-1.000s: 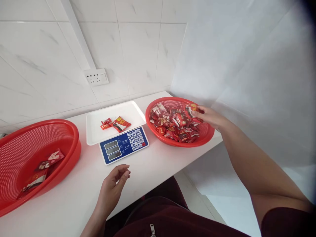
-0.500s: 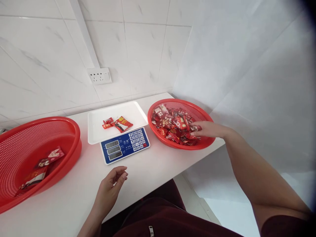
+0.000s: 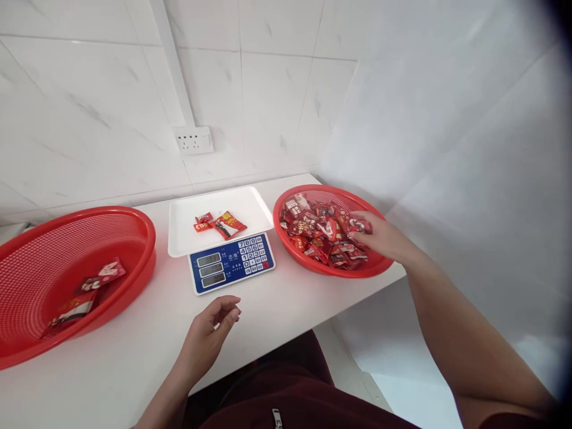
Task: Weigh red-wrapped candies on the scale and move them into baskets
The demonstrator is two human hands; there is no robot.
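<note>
My right hand (image 3: pixel 379 235) reaches into the right red basket (image 3: pixel 286 244), its fingers closed on a red packet (image 3: pixel 360 225) above a heap of small wrapped packets (image 3: pixel 313 229). My left hand (image 3: pixel 214 328) hovers over the table in front of the scale, fingers curled and apart, holding nothing. The blue-faced scale (image 3: pixel 232 262) carries a white tray (image 3: pixel 187 238). On that tray lie a larger red and yellow packet (image 3: pixel 229 225) and small red packets (image 3: pixel 203 222).
A larger red basket (image 3: pixel 149 238) stands at the left with a few packets (image 3: pixel 84 298) inside. The white table (image 3: pixel 147 363) ends in front of my body. Behind it is a tiled wall with a socket (image 3: pixel 194 140), and a pale panel (image 3: pixel 447 149) rises at the right.
The view has shifted slightly. My right hand has lifted a little off the heap, and a red packet now shows at its fingers. My left hand keeps its curled pose.
</note>
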